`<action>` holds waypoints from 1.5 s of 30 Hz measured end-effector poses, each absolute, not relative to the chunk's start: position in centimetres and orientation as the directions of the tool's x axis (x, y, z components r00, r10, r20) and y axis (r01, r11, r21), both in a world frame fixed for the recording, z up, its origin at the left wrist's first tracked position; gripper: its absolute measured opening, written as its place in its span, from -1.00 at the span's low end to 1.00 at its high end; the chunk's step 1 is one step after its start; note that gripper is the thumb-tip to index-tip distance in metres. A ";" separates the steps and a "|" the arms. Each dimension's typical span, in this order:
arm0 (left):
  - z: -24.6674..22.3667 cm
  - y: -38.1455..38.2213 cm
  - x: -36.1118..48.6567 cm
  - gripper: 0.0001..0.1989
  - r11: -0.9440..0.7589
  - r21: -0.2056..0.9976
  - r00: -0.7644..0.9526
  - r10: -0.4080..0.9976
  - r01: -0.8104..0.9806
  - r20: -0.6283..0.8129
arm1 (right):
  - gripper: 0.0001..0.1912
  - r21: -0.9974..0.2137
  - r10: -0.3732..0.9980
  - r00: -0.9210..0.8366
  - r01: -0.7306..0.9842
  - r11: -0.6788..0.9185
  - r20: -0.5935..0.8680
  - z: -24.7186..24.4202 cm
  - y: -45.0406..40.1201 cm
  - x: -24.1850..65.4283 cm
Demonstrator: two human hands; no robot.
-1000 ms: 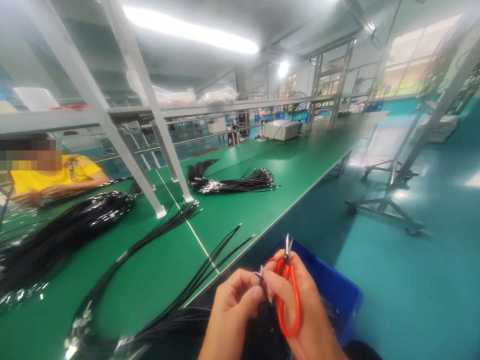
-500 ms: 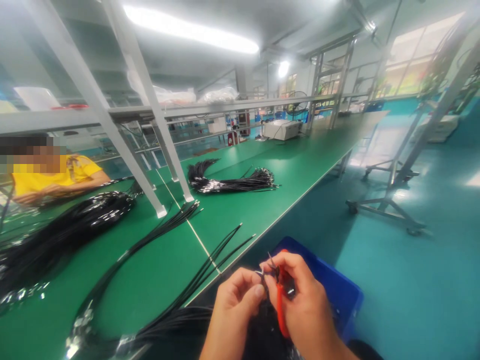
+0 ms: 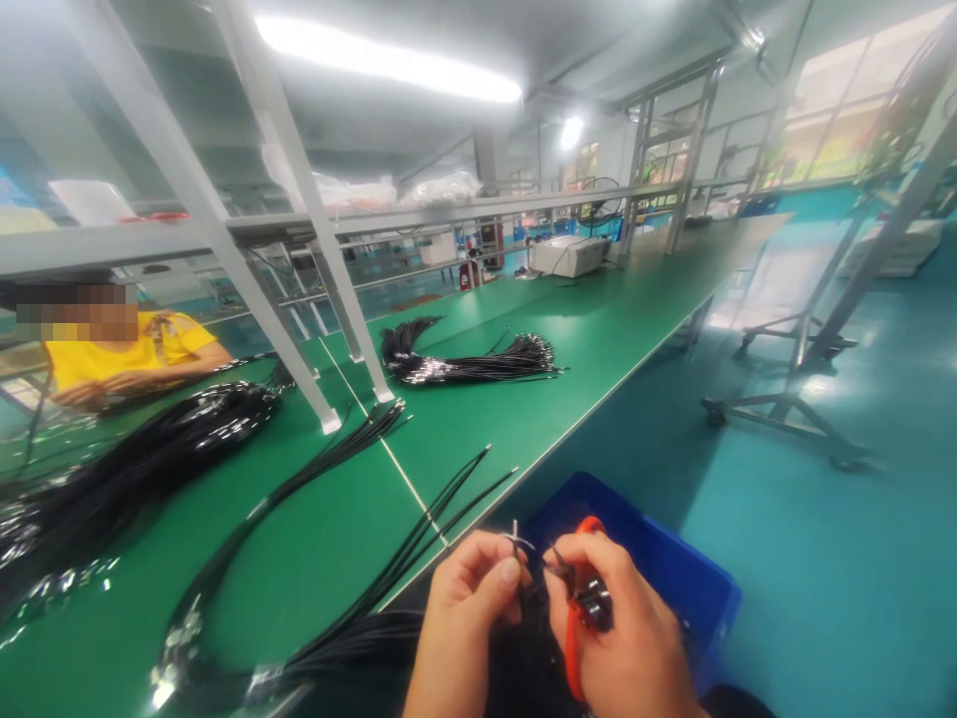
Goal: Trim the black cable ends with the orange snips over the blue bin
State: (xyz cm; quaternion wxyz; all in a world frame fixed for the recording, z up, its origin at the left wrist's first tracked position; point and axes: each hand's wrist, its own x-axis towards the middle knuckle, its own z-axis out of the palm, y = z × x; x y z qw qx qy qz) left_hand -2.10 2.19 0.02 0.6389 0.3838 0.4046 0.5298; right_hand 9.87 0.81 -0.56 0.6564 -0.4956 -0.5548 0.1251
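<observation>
Near the bottom centre, my left hand (image 3: 478, 593) pinches a thin black cable, whose end (image 3: 515, 538) shows bare light-coloured wires spread apart above the fingertips. My right hand (image 3: 624, 613) is wrapped round red-handled pliers (image 3: 574, 638). Their dark jaws (image 3: 559, 564) point toward the cable end, a small gap away from it. To the left, a bundle of black cables (image 3: 374, 638) runs over the green table's near edge, with several loose ends pointing up and right.
A blue bin (image 3: 699, 588) stands below, beyond my right hand. The green table (image 3: 598, 349) carries another cable bundle (image 3: 449, 367) and a big black cable pile (image 3: 171, 439). Metal shelf posts (image 3: 329, 299) rise from it. A person in yellow (image 3: 175, 344) sits at the left. A wheeled frame (image 3: 799, 414) stands right.
My right hand and the pliers have moved right, away from the cable end. The wires above my left fingertips now show more clearly. The view has shifted slightly.
</observation>
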 end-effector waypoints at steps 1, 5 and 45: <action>0.1 2.3 -2.2 -0.84 0.140 0.913 0.104 0.989 -0.384 -0.108 | -0.81 -0.846 0.759 0.382 0.321 0.426 0.527 -0.4 0.5 9.7; 0.3 2.5 -2.5 -0.85 0.092 0.912 0.061 0.995 -0.401 -0.073 | -0.90 -0.992 0.969 0.221 -0.040 0.118 0.106 0.6 -0.7 9.2; -0.8 2.4 -1.5 -0.93 -0.098 0.994 -0.136 0.987 -0.049 0.091 | -0.86 -0.913 0.892 -0.206 0.019 -0.407 -0.402 1.2 0.3 10.4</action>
